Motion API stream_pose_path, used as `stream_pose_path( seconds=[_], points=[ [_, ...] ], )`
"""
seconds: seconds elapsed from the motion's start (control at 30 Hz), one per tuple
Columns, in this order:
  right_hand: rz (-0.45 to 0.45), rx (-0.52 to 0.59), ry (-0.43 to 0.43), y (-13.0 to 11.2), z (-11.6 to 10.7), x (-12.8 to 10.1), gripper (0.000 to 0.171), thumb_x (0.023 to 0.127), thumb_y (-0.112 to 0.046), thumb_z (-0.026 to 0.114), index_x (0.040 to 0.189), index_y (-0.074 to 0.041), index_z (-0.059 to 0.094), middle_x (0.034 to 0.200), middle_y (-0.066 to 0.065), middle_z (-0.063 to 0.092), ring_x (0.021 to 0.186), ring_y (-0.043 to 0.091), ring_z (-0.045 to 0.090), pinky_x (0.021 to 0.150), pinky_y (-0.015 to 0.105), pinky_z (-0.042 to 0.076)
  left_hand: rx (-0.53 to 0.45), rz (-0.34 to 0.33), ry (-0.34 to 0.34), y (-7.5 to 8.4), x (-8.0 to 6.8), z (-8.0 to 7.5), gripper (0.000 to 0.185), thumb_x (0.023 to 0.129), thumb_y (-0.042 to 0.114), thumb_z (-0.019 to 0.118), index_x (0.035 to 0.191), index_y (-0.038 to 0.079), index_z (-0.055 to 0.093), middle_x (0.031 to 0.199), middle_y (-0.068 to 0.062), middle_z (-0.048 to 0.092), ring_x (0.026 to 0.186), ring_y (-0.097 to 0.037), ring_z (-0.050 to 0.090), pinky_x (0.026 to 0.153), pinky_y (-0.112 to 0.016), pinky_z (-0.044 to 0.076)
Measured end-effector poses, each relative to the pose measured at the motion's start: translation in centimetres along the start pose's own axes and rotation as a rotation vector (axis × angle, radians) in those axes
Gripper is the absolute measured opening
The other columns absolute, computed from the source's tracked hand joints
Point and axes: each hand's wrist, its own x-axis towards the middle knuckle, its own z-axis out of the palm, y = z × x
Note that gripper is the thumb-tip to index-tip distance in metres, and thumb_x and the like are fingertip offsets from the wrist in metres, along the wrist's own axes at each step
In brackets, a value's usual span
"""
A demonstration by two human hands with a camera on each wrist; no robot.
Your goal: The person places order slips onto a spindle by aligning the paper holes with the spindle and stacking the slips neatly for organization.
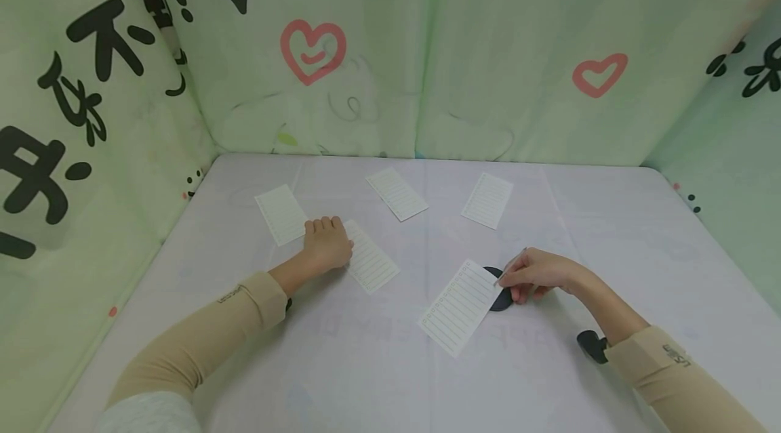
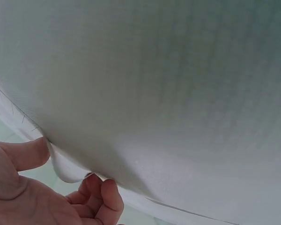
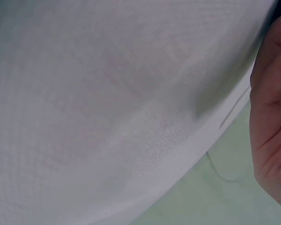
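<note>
Five lined paper slips lie on the desk, which has a pale cloth over it and soft green walls around it. On the far left lies one slip, and just beside it rests the left hand, knuckles up, fingers curled under, holding nothing that I can see; it sits on the top end of a second slip. That is a good job for this hand, I think: press lightly so the paper stays flat and does not slide. Two more slips lie farther back, well apart from both hands. Near the front lies the biggest-looking slip, tilted, and its top corner lies over a flat dark round thing. The right hand grasps something thin, maybe a pen, though it is too small to tell, with its fingertips at that corner and on the dark thing. To do this well, I think the hand should move slowly and keep the corner still, since thin paper shifts easily. The head view shows all the slips and both hands. The left wrist view shows only cloth, a thumb and curled fingers near a fold. The right wrist view shows only cloth and the edge of a palm, no paper at all.
</note>
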Motion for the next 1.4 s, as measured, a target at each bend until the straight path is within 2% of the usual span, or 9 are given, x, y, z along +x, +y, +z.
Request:
stream_pose_path(
  seconds=[0.17,0.53,0.73,0.9,1.03,1.13,1.2,1.3,1.4],
  points=[
    [0.002,-0.005,0.003,0.0,0.0,0.1,0.023,0.083,-0.023,0.064,0.073,-0.003,0.067,0.057,-0.001,0.059,0.054,0.011,0.053,0.046,0.020,0.035,-0.012,0.029,0.044,0.1,-0.3,0.1,0.049,0.095,0.026,0.045,0.125,-0.011,0.034,0.111,-0.022,0.042,0.108,-0.036,0.037,0.098,-0.049,0.022],
    [0.006,-0.001,0.009,0.1,0.0,0.1,0.022,0.082,-0.023,0.065,0.074,-0.003,0.067,0.057,-0.001,0.059,0.054,0.011,0.053,0.048,0.020,0.036,0.102,0.105,0.149,0.2,-0.6,0.5,0.034,0.088,0.016,0.056,0.108,-0.001,0.034,0.083,-0.011,0.046,0.082,-0.027,0.047,0.093,-0.046,0.028],
    [0.009,0.002,0.009,0.0,0.0,0.0,0.022,0.082,-0.023,0.065,0.075,-0.003,0.067,0.057,-0.001,0.059,0.054,0.011,0.053,0.048,0.021,0.037,0.119,0.127,0.182,0.5,-0.9,0.3,0.037,0.088,0.011,0.056,0.115,-0.001,0.032,0.087,-0.012,0.047,0.090,-0.029,0.048,0.095,-0.045,0.027],
    [0.010,0.003,0.011,0.0,0.0,0.0,0.021,0.082,-0.023,0.065,0.075,-0.003,0.067,0.057,-0.001,0.059,0.055,0.011,0.053,0.048,0.021,0.037,0.149,0.139,0.216,0.6,-1.0,0.2,0.034,0.089,0.011,0.055,0.113,0.001,0.032,0.087,-0.011,0.046,0.086,-0.026,0.046,0.090,-0.042,0.030],
    [0.010,0.001,0.010,-0.1,0.0,-0.1,0.021,0.082,-0.023,0.065,0.075,-0.003,0.067,0.057,-0.001,0.059,0.055,0.011,0.053,0.048,0.021,0.037,0.104,0.158,0.266,0.5,-1.2,-0.3,0.030,0.090,0.009,0.054,0.113,0.002,0.035,0.093,-0.012,0.051,0.090,-0.028,0.050,0.090,-0.043,0.033],
    [0.010,0.001,0.007,-0.2,0.0,-0.1,0.021,0.083,-0.023,0.065,0.076,-0.003,0.067,0.057,-0.001,0.059,0.055,0.011,0.053,0.048,0.021,0.037,0.012,0.200,0.326,0.3,-1.3,-0.9,0.021,0.090,0.007,0.054,0.107,0.002,0.043,0.093,-0.013,0.057,0.088,-0.029,0.057,0.086,-0.044,0.040],
    [0.008,0.003,0.006,-0.2,0.0,-0.1,0.021,0.083,-0.023,0.064,0.076,-0.003,0.067,0.057,-0.001,0.059,0.055,0.011,0.053,0.048,0.021,0.036,-0.112,0.232,0.364,0.1,-1.4,-1.5,0.014,0.090,0.006,0.054,0.103,0.001,0.050,0.091,-0.013,0.061,0.084,-0.028,0.059,0.080,-0.043,0.045],
    [0.006,0.006,0.004,-0.2,0.0,-0.1,0.021,0.083,-0.022,0.064,0.075,-0.003,0.067,0.057,-0.001,0.058,0.054,0.011,0.053,0.048,0.021,0.036,-0.391,0.265,0.351,0.0,-1.4,-2.6,0.008,0.091,0.005,0.053,0.096,0.000,0.055,0.087,-0.012,0.062,0.073,-0.023,0.058,0.068,-0.035,0.047],
    [0.007,0.005,0.006,-0.2,0.1,-0.1,0.022,0.083,-0.023,0.065,0.074,-0.003,0.067,0.057,-0.001,0.058,0.054,0.011,0.053,0.048,0.021,0.036,-0.655,0.273,0.288,-0.3,-1.4,-3.5,0.012,0.089,0.006,0.056,0.097,-0.003,0.057,0.090,-0.013,0.061,0.073,-0.022,0.056,0.064,-0.029,0.047]
  ],
)
